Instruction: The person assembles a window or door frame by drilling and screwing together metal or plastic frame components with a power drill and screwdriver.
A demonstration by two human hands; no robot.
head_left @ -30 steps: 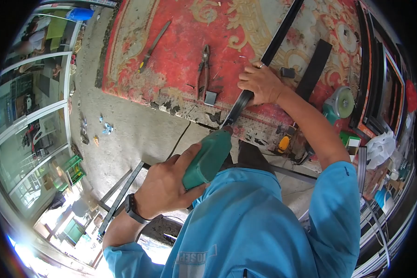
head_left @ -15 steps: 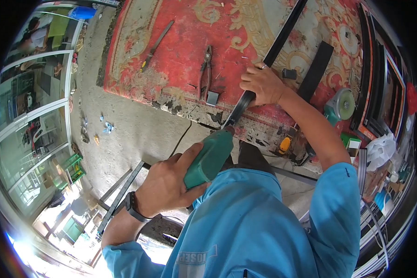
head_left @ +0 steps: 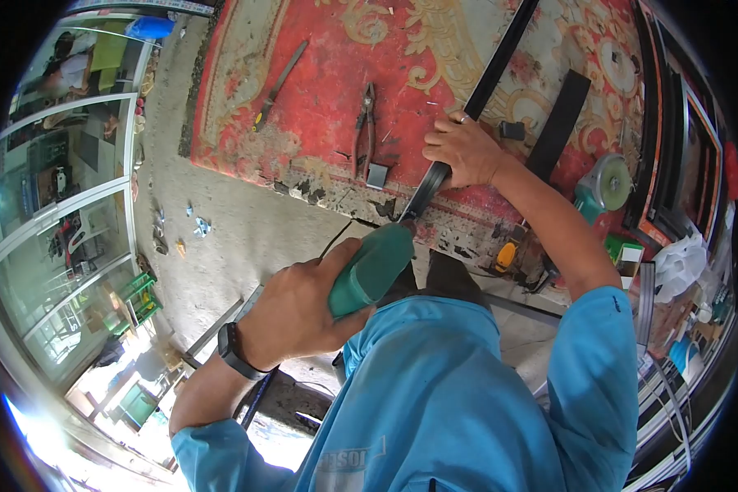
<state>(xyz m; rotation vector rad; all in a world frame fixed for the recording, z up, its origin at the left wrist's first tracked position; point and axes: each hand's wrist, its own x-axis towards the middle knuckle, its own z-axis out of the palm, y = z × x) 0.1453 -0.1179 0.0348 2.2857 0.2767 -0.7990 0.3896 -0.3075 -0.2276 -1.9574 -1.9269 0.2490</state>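
I have my left hand [head_left: 283,316] wrapped around the green power tool [head_left: 373,271] near centre, its nose at the black bar's [head_left: 498,66] lower end. My right hand [head_left: 466,156] curls its fingers over that bar, right of the pliers [head_left: 369,102].

- Left hand [head_left: 299,307] is closed in a grip, its back turned upward.
- Left forearm [head_left: 209,395] comes in slanting from the side.
- Right hand [head_left: 465,153] lies farther forward, fingers [head_left: 440,139] curled.
- Right forearm [head_left: 549,217] reaches diagonally inward.
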